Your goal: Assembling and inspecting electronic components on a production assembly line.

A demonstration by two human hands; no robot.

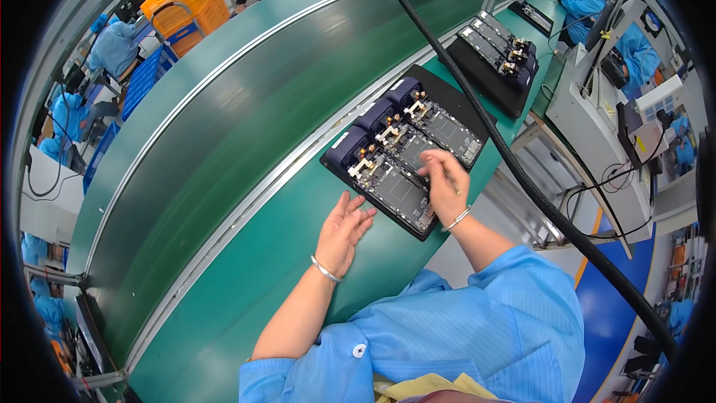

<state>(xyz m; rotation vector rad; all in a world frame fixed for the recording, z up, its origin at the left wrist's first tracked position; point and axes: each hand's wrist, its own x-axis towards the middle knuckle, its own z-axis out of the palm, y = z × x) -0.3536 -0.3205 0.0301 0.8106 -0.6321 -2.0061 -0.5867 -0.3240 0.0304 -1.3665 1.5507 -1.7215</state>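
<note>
Head view: L hand (341, 234) is resting by the black tray (464, 101), fingers wide. R hand (447, 185) is bending over 3 open gadgets (399, 191) sitting there, on the tabletop (268, 254); can't tell if it's holding s/thing. Going gently is helping.

Left of the left hand (343, 230), the tabletop (224, 295) offers a broad way through. On the tray (449, 92), three dark blocks (345, 147) rise along the belt side; the right hand (447, 183) obstructs part of the boards (391, 186). A thick cable (514, 160) crosses the view at the tray's right corner.
</note>
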